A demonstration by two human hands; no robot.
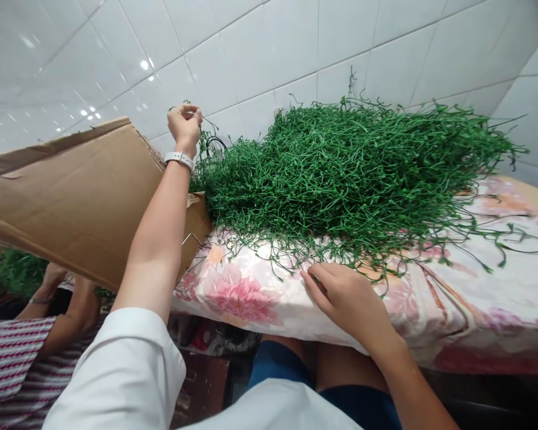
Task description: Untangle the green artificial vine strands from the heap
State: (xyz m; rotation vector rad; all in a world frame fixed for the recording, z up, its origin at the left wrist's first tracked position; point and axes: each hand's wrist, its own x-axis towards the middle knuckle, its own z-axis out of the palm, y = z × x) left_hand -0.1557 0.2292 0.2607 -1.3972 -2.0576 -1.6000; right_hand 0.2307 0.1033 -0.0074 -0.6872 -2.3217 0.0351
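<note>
A large heap of thin, curly green stems [341,173] with small bud-like tips lies on the table against the wall. My left hand [185,128], with a white watch strap at the wrist, is raised at the heap's left end, above the cardboard's edge. Its fingers are pinched together, and bits of thin green stem stick out around them. By the table's front edge, my right hand [347,298] is low over the cloth, just in front of loose stems. Its fingers curl in toward the thumb; whatever lies between them is hidden.
A floral cloth [240,292] covers the table. To the left a large cardboard sheet [80,197] leans like a divider. Beyond it, a co-worker's arms [72,310] in striped sleeves are near another green bunch [20,272]. White tiles [251,60] line the wall.
</note>
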